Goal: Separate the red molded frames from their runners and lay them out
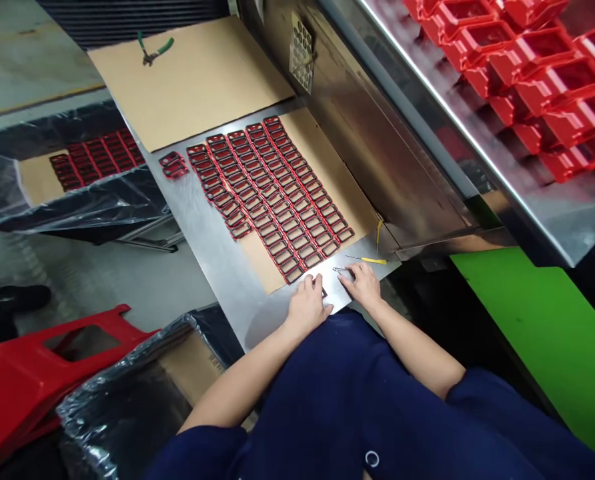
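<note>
Near the front edge of the metal table (pixel 217 267), my left hand (pixel 307 303) is closed on a small dark frame (pixel 324 292), mostly hidden under its fingers. To its right, my right hand (pixel 361 283) has its fingers bent beside a small thin dark item (pixel 338 269) on the metal; what its fingertips hold is too small to make out. A yellow-handled tool (pixel 373 261) lies just beyond it. Rows of red and black frames (pixel 277 193) cover a cardboard sheet (pixel 322 143) ahead of both hands. A few more frames (pixel 173 165) lie apart at the left.
Green-handled pliers (pixel 150 55) rest on another cardboard sheet (pixel 192 83). A lined bin (pixel 127 207) holds more frames at left; another lined box (pixel 127 413) and a red panel (pixel 52 363) are lower left. Red parts (pixel 542 80) fill a metal shelf (pixel 542 220) at upper right.
</note>
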Demonstrator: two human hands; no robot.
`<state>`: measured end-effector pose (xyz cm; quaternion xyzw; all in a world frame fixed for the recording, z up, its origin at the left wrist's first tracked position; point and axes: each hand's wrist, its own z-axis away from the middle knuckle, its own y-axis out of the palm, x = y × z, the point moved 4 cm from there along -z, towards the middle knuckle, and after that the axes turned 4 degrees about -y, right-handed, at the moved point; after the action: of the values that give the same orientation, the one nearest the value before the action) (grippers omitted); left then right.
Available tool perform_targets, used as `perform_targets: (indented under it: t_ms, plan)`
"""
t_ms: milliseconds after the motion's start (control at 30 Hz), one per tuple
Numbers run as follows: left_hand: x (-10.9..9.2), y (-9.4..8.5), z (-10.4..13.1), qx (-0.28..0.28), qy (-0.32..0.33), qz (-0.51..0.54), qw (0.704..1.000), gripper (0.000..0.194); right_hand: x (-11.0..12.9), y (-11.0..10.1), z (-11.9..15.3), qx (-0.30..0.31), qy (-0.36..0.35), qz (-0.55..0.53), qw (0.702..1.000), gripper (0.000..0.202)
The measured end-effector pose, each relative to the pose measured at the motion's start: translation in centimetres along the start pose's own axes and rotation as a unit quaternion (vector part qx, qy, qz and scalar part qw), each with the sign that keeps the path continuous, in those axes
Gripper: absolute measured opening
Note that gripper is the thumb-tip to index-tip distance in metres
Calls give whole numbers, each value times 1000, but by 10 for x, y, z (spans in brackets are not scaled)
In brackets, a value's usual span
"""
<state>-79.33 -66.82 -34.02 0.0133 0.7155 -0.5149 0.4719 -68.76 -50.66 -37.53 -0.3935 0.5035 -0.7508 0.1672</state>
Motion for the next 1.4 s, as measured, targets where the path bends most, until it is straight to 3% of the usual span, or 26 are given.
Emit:
perform_targets:
  t_ms: [100, 200, 300, 367, 467, 500, 567, 633, 767, 833, 967, 1400]
  plan:
    - [4, 9, -4, -8, -15, 40, 999, 41, -5, -1, -4, -2, -5, -14, 1000, 28]
    - [3, 4, 1, -8, -23, 107, 994, 44, -8, -5, -8, -5, -1, -35, 999, 24]
    - [-6, -23, 20, -12, -26, 179, 983, 58, -2, -18, -4, 16, -7, -79, 997, 22]
    - [-16, -48, 37, -10, -30, 278, 960, 65, 12, -38, 8, 49, -28, -120, 991, 23]
    - [-33, -80, 59, 0, -40, 450, 892, 71, 49, -88, 39, 75, -119, -199, 970, 24]
    - [-37, -87, 64, 3, -40, 477, 878, 72, 67, -110, 50, 55, -198, -246, 947, 21]
    - [-44, -97, 71, 1, -30, 472, 881, 75, 98, -146, 70, 19, -333, -285, 899, 20]
    - [-49, -103, 75, 1, -12, 433, 902, 78, 120, -164, 83, 15, -410, -268, 872, 24]
    - [-60, -112, 75, 2, 48, 302, 952, 84, 134, -161, 91, 39, -446, -235, 862, 21]
    - [-65, -117, 75, -7, 84, 259, 962, 87, 134, -156, 94, 47, -461, -241, 853, 17]
    - [-66, -123, 75, -11, 119, 248, 961, 88, 135, -154, 98, 47, -489, -230, 840, 12]
    - [-61, -124, 76, 8, 123, 253, 960, 83, 145, -156, 101, 47, -504, -204, 838, 5]
